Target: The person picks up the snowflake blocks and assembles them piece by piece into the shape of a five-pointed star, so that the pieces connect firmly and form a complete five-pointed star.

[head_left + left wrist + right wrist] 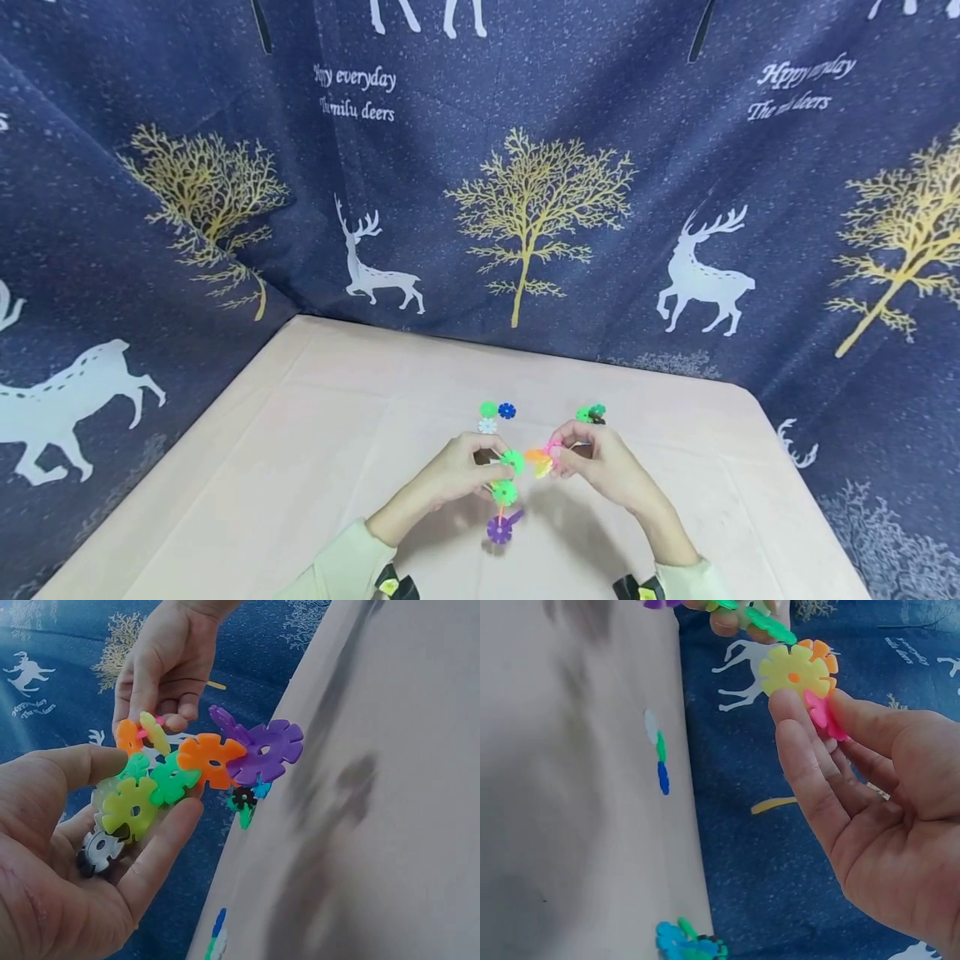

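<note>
My left hand [459, 472] grips a chain of joined plastic snowflake discs between thumb and fingers. In the left wrist view the chain has a yellow-green disc [120, 804], a green disc [182, 784], an orange disc [202, 754] and, at its outer end, purple discs [279, 754]. A whitish disc [103, 844] sits near the palm. Opposite, the right hand [609, 468] pinches a pink disc [817, 709] joined to a yellow disc [781, 669] and an orange one [826, 654]. Both pieces are held above the table, their ends close together.
On the pale tablecloth [337, 417] beyond the hands lie a green disc [488, 409], a dark blue disc [507, 411] and a white disc [487, 426]. A small pile with blue discs [673, 941] lies behind the right hand. A dark blue deer-print curtain [465, 250] surrounds the table.
</note>
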A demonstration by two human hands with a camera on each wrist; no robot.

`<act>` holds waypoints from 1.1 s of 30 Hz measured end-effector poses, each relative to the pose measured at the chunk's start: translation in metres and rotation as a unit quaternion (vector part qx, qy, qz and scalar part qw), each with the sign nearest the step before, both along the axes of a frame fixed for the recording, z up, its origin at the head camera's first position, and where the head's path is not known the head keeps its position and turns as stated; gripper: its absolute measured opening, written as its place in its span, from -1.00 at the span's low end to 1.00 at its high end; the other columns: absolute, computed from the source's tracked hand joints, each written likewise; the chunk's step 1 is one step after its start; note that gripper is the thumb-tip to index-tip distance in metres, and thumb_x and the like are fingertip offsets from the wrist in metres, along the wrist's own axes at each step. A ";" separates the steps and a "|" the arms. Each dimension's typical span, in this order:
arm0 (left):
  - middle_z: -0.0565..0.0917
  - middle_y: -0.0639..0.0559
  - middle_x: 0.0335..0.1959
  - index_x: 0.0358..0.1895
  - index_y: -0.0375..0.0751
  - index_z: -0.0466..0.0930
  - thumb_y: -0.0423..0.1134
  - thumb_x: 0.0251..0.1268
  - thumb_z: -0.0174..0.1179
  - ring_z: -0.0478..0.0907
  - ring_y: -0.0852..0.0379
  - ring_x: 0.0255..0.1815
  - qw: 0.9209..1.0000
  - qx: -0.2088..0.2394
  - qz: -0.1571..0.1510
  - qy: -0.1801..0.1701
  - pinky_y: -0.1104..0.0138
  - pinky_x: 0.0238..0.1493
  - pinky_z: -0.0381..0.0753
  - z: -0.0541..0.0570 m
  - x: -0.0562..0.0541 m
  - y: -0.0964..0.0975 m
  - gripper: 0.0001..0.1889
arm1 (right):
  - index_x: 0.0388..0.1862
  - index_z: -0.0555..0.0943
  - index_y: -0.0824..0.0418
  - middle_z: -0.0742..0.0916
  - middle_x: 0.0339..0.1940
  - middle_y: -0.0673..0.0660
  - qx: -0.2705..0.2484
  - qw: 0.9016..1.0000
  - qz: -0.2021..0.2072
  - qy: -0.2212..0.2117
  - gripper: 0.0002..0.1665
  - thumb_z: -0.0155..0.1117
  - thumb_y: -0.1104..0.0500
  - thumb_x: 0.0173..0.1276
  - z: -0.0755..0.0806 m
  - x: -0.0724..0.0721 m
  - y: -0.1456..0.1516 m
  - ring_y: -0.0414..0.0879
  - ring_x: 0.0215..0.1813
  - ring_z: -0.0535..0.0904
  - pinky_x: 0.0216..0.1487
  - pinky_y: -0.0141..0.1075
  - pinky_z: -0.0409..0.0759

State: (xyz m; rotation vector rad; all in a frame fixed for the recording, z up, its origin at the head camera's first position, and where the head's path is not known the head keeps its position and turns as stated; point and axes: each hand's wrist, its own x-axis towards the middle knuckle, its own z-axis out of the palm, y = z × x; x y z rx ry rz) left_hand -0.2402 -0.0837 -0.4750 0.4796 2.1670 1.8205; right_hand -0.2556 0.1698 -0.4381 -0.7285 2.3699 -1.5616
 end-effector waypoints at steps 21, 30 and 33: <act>0.60 0.27 -0.49 -0.35 -0.08 0.69 -0.24 0.18 0.42 0.42 0.34 -0.47 0.981 -0.138 -0.019 0.137 0.43 -0.40 0.45 0.013 -0.001 0.003 -0.91 | -0.19 0.67 0.33 0.72 -0.32 0.14 0.042 0.997 0.032 0.053 -0.91 0.28 0.30 0.43 0.019 -0.005 -0.015 -0.09 -0.36 0.72 -0.28 -0.23 0.71; 0.65 0.27 -0.48 -0.38 -0.09 0.70 -0.26 0.16 0.44 0.48 0.35 -0.43 0.985 -0.120 -0.039 0.120 0.43 -0.34 0.50 0.017 0.000 0.002 -0.92 | -0.21 0.67 0.30 0.70 -0.45 0.07 0.054 0.997 0.031 0.043 -0.91 0.27 0.28 0.44 0.020 -0.002 -0.019 -0.07 -0.40 0.71 -0.29 -0.14 0.71; 0.64 0.24 -0.45 -0.34 -0.09 0.69 -0.24 0.16 0.44 0.50 0.32 -0.38 0.985 -0.123 -0.044 0.115 0.41 -0.29 0.52 0.016 -0.001 0.001 -0.90 | -0.20 0.67 0.30 0.70 -0.45 0.07 0.053 0.997 0.026 0.041 -0.90 0.27 0.26 0.44 0.019 -0.004 -0.019 -0.10 -0.40 0.69 -0.29 -0.17 0.70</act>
